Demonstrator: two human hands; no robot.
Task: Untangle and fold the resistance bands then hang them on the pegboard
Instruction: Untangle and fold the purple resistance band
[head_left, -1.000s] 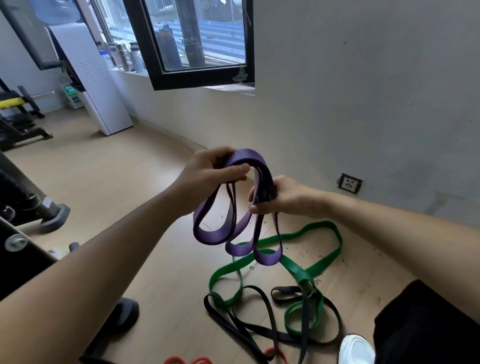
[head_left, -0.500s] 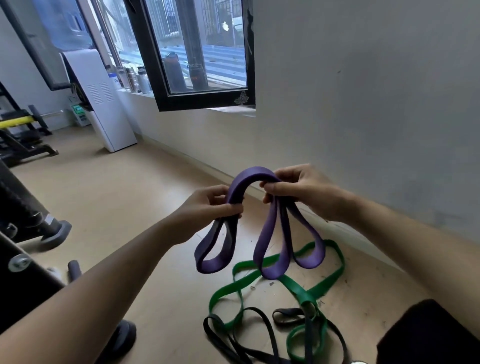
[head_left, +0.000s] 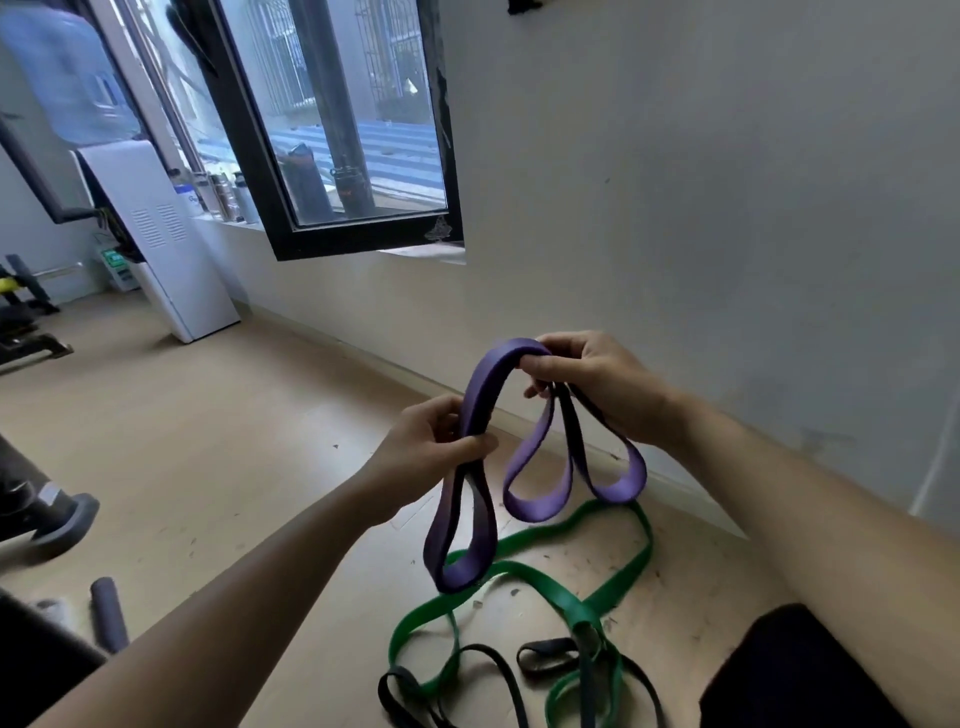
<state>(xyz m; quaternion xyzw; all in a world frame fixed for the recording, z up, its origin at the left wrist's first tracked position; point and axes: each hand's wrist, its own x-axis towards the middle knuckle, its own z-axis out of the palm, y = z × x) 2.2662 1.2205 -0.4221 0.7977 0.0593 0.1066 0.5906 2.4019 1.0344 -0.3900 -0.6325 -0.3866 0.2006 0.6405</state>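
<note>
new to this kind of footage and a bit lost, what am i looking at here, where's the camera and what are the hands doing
There is no machine here: a person wears one wide-angle camera on the head, looking forward and down, so the two arms reaching in are their own. The left hand grips one side of a purple band and the right hand pinches the other, so it arches between them and loops hang below. On the wooden floor underneath lie a green band and a black band, tangled together. No pegboard is in view.
</note>
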